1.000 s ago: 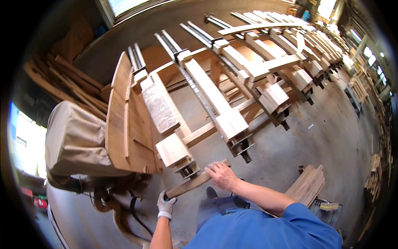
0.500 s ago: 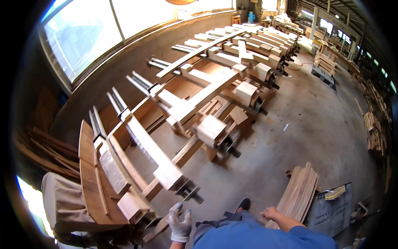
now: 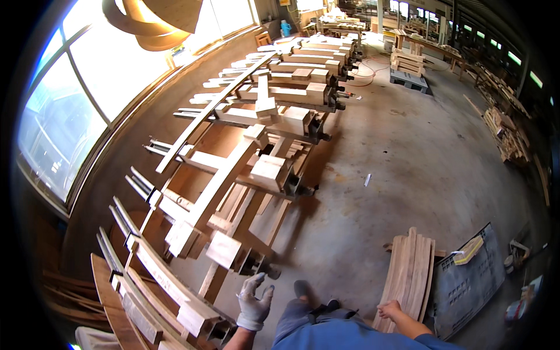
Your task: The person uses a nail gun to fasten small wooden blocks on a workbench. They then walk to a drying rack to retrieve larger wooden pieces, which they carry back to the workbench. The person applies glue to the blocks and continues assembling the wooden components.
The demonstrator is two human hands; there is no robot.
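My left hand (image 3: 254, 304), in a pale glove with bluish fingertips, is raised at the lower middle. Its fingers and thumb are apart, with nothing between them. Just beyond it is the dark metal screw end of a bar clamp (image 3: 252, 262), beside a pale wood block (image 3: 224, 249). Bare and loosely curled, my right hand (image 3: 389, 310) hangs in front of a stack of long wooden boards (image 3: 408, 265); no object shows in it. Whether it touches the boards I cannot tell. Several bar clamps with pale timbers (image 3: 201, 201) run away along the left side.
A dark perforated panel (image 3: 471, 286) lies at the lower right, bearing a yellow-edged block (image 3: 468, 251). Farther off, a pallet (image 3: 409, 81) carries stacked wood, and a red hose (image 3: 373, 69) lies on the floor. A large tan rounded object (image 3: 157, 23) hangs at upper left.
I have advanced along the clamp row, and my view has turned right. The clamps now sit farther left and lower. My left hand stays open; my right stays curled.
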